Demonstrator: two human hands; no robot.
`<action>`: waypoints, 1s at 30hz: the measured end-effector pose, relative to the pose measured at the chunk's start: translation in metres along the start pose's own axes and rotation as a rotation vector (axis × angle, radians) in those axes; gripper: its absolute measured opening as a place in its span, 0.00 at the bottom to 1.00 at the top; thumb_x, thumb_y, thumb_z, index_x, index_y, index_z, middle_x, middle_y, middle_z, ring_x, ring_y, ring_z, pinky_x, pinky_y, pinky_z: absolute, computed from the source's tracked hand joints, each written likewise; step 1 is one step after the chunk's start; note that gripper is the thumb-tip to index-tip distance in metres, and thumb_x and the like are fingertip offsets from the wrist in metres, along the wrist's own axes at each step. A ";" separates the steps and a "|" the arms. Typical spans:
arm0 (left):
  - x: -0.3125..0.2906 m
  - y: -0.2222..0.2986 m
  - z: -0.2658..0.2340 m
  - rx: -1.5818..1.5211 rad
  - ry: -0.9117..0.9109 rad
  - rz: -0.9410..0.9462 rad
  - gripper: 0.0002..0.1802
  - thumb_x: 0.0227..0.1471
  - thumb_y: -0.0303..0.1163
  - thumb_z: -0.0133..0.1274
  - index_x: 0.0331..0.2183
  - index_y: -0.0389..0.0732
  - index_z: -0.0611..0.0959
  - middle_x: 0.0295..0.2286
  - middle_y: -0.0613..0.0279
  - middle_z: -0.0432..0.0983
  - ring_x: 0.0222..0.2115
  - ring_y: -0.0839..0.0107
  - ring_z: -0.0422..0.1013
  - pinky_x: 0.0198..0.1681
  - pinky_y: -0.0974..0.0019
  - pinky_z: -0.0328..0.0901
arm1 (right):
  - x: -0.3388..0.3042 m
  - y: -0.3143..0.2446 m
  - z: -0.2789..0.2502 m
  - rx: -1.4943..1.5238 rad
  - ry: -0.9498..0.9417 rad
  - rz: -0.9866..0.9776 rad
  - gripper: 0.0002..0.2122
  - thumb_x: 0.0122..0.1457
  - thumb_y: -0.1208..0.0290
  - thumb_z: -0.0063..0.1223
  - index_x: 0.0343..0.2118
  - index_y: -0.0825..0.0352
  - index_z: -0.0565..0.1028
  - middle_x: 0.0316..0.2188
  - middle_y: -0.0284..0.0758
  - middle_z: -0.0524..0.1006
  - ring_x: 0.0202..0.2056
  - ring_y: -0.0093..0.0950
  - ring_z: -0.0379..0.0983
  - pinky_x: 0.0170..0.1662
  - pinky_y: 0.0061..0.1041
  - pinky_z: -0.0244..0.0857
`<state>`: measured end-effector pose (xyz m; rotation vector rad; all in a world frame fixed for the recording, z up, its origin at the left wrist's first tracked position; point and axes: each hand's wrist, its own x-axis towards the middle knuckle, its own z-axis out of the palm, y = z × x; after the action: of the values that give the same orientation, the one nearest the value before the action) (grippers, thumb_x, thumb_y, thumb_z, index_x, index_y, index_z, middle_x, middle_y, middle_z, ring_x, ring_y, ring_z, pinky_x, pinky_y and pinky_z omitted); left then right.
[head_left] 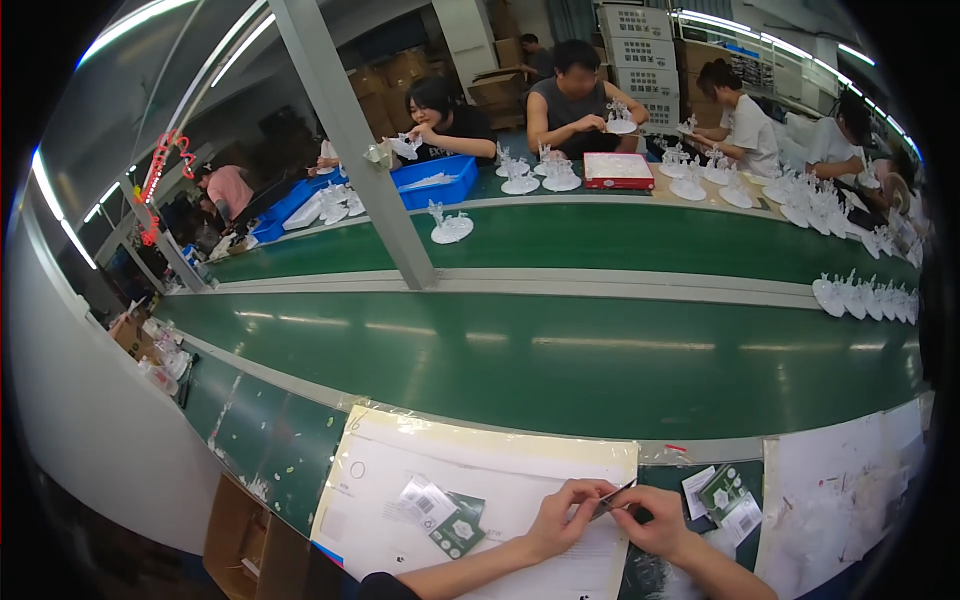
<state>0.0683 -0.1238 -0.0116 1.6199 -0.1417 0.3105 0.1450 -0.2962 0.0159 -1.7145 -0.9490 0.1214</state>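
Note:
Between my left hand (567, 517) and my right hand (654, 522), a small thin card (610, 499) is pinched at its two sides, tilted and seen almost edge-on. The fingers of both hands are closed on it, and its printed face is mostly hidden. Left of my hands, a green-and-white card (462, 527) and a white card with a barcode (424, 499) overlap on a large white sheet (375, 520). Beside my right hand, more green-and-white cards (730, 492) lie in a loose pile on the green bench.
A green conveyor belt (560, 370) crosses beyond the bench. Past it, people work at a second line with white ornament pieces (452, 228), blue bins (435, 182) and a red-edged box (618, 171). A grey post (352, 140) stands between; an open cardboard box (240, 535) is at lower left.

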 end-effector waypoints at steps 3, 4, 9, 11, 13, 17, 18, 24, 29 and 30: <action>-0.001 -0.007 0.002 -0.070 0.033 -0.010 0.05 0.58 0.21 0.43 0.39 0.35 0.68 0.40 0.51 0.75 0.38 0.68 0.74 0.42 0.68 0.68 | 0.001 -0.003 0.001 0.034 0.004 -0.023 0.07 0.47 0.80 0.61 0.30 0.68 0.77 0.27 0.35 0.79 0.23 0.24 0.76 0.25 0.18 0.69; -0.001 -0.007 0.003 -0.112 0.057 -0.015 0.06 0.58 0.22 0.43 0.39 0.34 0.68 0.39 0.52 0.76 0.35 0.70 0.74 0.40 0.68 0.69 | 0.002 -0.005 0.000 0.023 0.009 -0.022 0.06 0.47 0.80 0.60 0.30 0.69 0.77 0.26 0.36 0.79 0.24 0.24 0.76 0.27 0.18 0.70; 0.001 -0.005 0.000 -0.259 0.027 -0.100 0.03 0.59 0.24 0.42 0.37 0.36 0.68 0.39 0.52 0.75 0.37 0.72 0.74 0.35 0.71 0.69 | -0.002 -0.005 -0.003 0.012 0.002 -0.008 0.06 0.47 0.80 0.60 0.29 0.69 0.77 0.26 0.36 0.79 0.25 0.24 0.76 0.29 0.18 0.70; 0.001 -0.005 -0.003 -0.356 0.022 -0.175 0.03 0.60 0.25 0.41 0.36 0.37 0.68 0.39 0.52 0.75 0.37 0.72 0.73 0.34 0.72 0.69 | -0.002 -0.002 -0.004 -0.016 -0.058 -0.005 0.05 0.46 0.80 0.60 0.29 0.69 0.78 0.26 0.36 0.79 0.25 0.24 0.77 0.29 0.18 0.70; 0.003 -0.007 -0.005 -0.369 0.052 -0.254 0.03 0.61 0.26 0.40 0.36 0.39 0.67 0.39 0.50 0.74 0.37 0.69 0.73 0.34 0.72 0.69 | 0.002 -0.007 -0.004 -0.017 -0.041 0.004 0.05 0.46 0.80 0.61 0.28 0.69 0.78 0.26 0.36 0.79 0.25 0.25 0.77 0.28 0.18 0.70; 0.014 -0.009 -0.008 -0.434 0.082 -0.283 0.03 0.60 0.29 0.43 0.36 0.41 0.68 0.37 0.56 0.74 0.37 0.72 0.72 0.28 0.76 0.66 | 0.002 -0.006 0.002 -0.012 0.059 0.038 0.06 0.48 0.79 0.61 0.30 0.67 0.78 0.27 0.35 0.80 0.25 0.25 0.77 0.25 0.20 0.68; 0.016 -0.012 -0.010 -0.707 0.045 -0.435 0.04 0.59 0.31 0.45 0.36 0.43 0.69 0.35 0.60 0.74 0.35 0.76 0.71 0.25 0.78 0.62 | 0.001 -0.004 0.002 -0.012 0.057 0.035 0.06 0.48 0.79 0.61 0.30 0.67 0.78 0.27 0.35 0.80 0.25 0.25 0.77 0.25 0.20 0.68; 0.017 -0.024 -0.016 -1.109 -0.155 -0.588 0.05 0.59 0.34 0.46 0.37 0.46 0.70 0.27 0.71 0.67 0.28 0.83 0.63 0.18 0.82 0.51 | 0.000 -0.006 0.002 -0.101 -0.075 -0.092 0.05 0.48 0.81 0.58 0.30 0.68 0.79 0.26 0.36 0.80 0.25 0.26 0.78 0.29 0.20 0.71; 0.016 -0.025 -0.018 -1.264 -0.154 -0.657 0.06 0.59 0.34 0.45 0.39 0.45 0.69 0.27 0.72 0.66 0.27 0.85 0.63 0.16 0.84 0.50 | -0.004 0.001 0.009 0.023 -0.024 -0.024 0.08 0.52 0.82 0.52 0.36 0.69 0.76 0.27 0.36 0.80 0.27 0.28 0.78 0.29 0.22 0.71; 0.016 -0.027 -0.018 -1.291 -0.226 -0.660 0.07 0.59 0.34 0.45 0.39 0.45 0.69 0.27 0.73 0.67 0.27 0.85 0.63 0.16 0.84 0.51 | -0.003 0.000 0.009 0.028 -0.030 -0.030 0.08 0.52 0.82 0.52 0.36 0.69 0.76 0.27 0.36 0.80 0.27 0.28 0.78 0.29 0.22 0.71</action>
<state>0.0892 -0.1028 -0.0319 0.3440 0.0383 -0.4306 0.1380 -0.2915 0.0111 -1.6760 -0.9901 0.1410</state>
